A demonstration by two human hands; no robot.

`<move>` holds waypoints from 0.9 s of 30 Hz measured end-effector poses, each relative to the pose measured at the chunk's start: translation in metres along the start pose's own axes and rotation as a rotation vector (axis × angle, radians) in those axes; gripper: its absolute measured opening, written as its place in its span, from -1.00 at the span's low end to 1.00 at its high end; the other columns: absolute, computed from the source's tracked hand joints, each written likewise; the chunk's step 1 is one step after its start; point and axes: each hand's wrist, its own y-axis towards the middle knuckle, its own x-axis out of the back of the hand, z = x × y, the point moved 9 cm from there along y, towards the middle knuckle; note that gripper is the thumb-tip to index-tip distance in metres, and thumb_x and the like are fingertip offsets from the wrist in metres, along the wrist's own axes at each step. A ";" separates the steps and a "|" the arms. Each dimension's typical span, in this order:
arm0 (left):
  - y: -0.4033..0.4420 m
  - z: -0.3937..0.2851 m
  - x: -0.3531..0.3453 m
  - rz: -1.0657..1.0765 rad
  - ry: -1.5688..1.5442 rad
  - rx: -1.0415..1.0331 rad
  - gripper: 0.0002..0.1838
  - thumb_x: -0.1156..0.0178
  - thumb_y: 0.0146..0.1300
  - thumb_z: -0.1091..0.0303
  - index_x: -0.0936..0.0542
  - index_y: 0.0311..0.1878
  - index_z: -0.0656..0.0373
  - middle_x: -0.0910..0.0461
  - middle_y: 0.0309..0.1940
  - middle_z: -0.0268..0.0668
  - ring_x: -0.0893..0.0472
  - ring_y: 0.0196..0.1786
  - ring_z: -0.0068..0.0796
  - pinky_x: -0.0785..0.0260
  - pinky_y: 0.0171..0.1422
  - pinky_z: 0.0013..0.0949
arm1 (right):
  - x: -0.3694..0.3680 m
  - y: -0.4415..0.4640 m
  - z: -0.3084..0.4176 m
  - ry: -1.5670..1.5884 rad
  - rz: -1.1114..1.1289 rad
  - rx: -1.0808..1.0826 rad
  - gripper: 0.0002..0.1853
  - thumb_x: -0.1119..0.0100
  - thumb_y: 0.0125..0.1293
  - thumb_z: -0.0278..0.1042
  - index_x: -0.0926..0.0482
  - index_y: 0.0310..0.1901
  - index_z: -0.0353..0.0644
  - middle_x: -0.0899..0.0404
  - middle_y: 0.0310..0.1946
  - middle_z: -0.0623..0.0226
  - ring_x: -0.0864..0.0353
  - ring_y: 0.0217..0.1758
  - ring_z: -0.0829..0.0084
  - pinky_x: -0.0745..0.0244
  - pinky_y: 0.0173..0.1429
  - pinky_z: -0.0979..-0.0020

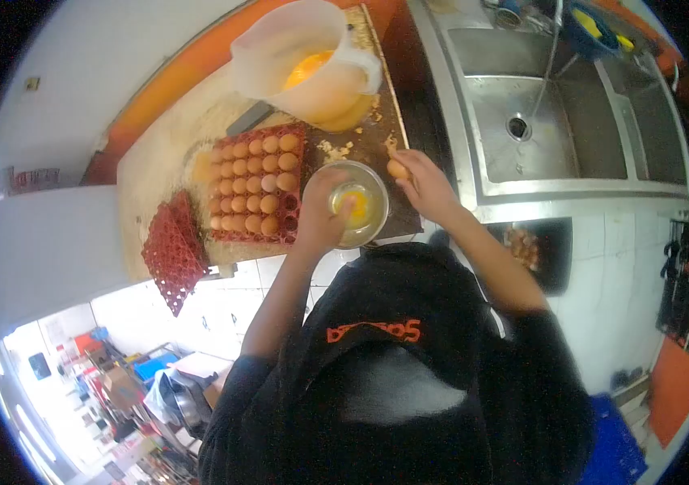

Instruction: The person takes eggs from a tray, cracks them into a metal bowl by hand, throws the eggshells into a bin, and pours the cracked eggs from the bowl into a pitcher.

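My right hand (429, 187) pinches a brown egg (398, 169) just right of a round bowl (378, 218); I cannot tell whether its shell is whole. In the bowl lies a raw egg with a yellow yolk (361, 202). My left hand (324, 212) grips the bowl's left side, its thumb reaching over the rim above the yolk. Close by on the left, a red egg tray (300, 149) carries rows of brown eggs (254, 184), with several hollows vacant at its near right corner. Beyond the bowl stands a large translucent jug (259, 65) with orange-yellow liquid inside.
Stacked red trays (173, 250) overhang the worktop's (146, 178) near left edge. A dark flat-handled tool (249, 119) lies by the jug. Shell bits (335, 151) litter the board. A steel sink (494, 121) is at right; below it, a black bin (555, 259) contains shells.
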 end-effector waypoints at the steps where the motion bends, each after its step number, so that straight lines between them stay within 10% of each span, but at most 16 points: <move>1: -0.003 -0.031 -0.007 0.022 0.178 -0.193 -0.38 -0.36 0.15 0.20 -0.45 0.27 0.17 -0.48 0.17 -0.06 -0.47 0.23 -0.07 -0.24 0.40 -0.05 | 0.003 -0.003 0.015 0.101 0.045 -0.002 -0.45 -0.26 0.27 -0.32 -0.41 0.29 -0.17 -0.44 0.22 -0.05 -0.50 0.23 0.02 -0.39 0.33 0.19; 10: -0.024 -0.036 0.013 0.014 0.456 -0.368 -0.43 -0.37 -0.06 0.17 -0.54 0.07 0.14 -0.57 -0.08 -0.12 -0.55 0.02 -0.08 -0.35 0.14 -0.08 | -0.070 0.008 0.078 0.507 0.457 -0.266 -0.42 -0.15 0.25 -0.43 -0.30 0.31 -0.31 -0.52 0.10 -0.06 -0.60 0.07 0.09 -0.46 0.19 0.28; 27: -0.032 -0.024 0.021 -0.255 0.604 -0.499 -0.62 -0.23 -0.08 0.07 -0.52 -0.21 0.06 -0.44 -0.31 -0.33 -0.47 -0.18 -0.28 -0.17 -0.10 -0.18 | -0.092 0.022 0.107 0.075 0.161 -0.107 -0.54 0.01 0.13 -0.58 -0.33 0.13 -0.41 -0.43 0.02 -0.18 -0.42 0.15 -0.15 -0.32 0.32 0.09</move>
